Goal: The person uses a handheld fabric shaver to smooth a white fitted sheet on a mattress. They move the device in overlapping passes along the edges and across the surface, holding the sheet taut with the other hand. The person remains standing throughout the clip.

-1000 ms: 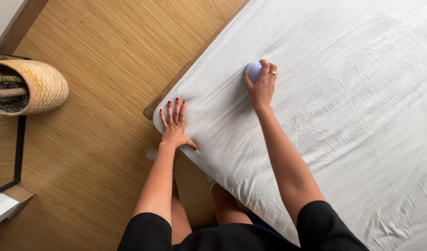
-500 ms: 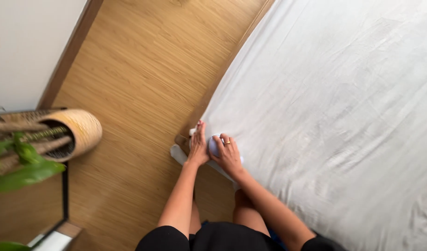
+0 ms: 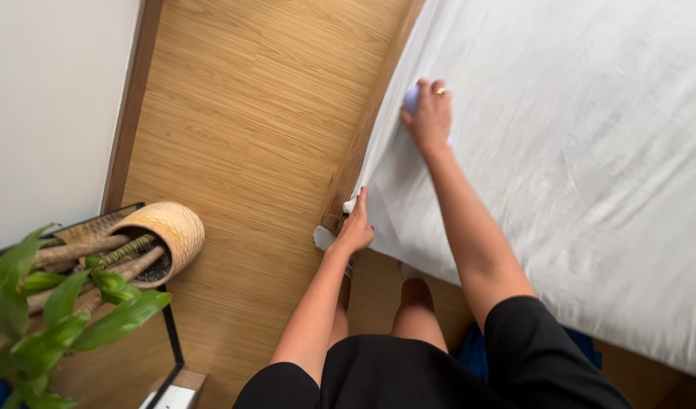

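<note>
- While the white sheet (image 3: 560, 151) covers the bed and fills the whole right half of the view, its loose corner hangs off the bed's edge at about 7 o'clock from the sheet's middle.
- Left hand (image 3: 355, 227) is pinched shut on that sheet edge right at the corner, fingers together, red nails showing.
- Right hand (image 3: 429, 117) sits up at 1 o'clock from the left one, pressed on the sheet, fingers curled around a small pale lilac object (image 3: 411, 98); there's a gold ring on one finger.
- Wooden bed frame (image 3: 363, 144) peeks out along the sheet's left edge.
- Wood floor (image 3: 249, 113) runs off toward 9 o'clock.
- Woven basket planter (image 3: 166, 231) with a green leafy plant (image 3: 52, 303) sits way over at 8 o'clock, well apart from both hands.
</note>
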